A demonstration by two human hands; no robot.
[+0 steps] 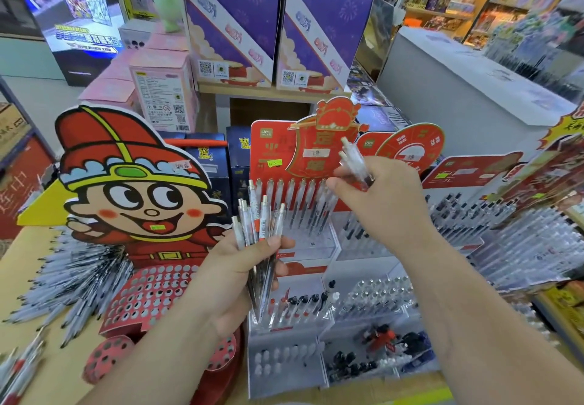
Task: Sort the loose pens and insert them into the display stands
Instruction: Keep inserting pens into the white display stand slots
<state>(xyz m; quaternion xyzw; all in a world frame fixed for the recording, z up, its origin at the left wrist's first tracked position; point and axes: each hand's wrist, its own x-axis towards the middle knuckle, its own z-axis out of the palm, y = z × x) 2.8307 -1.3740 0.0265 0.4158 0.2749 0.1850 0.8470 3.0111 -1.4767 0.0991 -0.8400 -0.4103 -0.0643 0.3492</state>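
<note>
My left hand [235, 273] grips a fanned bundle of several clear pens [257, 230], tips pointing down, above the front of the red and clear display stand [303, 253]. My right hand [382, 196] is raised over the stand's back row and pinches two clear pens [355, 162] with their clicker ends up. A row of pens [294, 202] stands upright in the stand's rear tier. A lower tier [294, 309] holds a few pens with black and red ends. To the left, a cartoon-figure stand [148, 290] has a red panel full of holes.
A heap of loose pens [76, 275] lies left of the cartoon stand on the wooden table. More filled pen stands [505, 230] crowd the right side. Purple boxes [275, 25] and pink boxes [161, 85] stand behind. A white counter [458, 82] sits at the back right.
</note>
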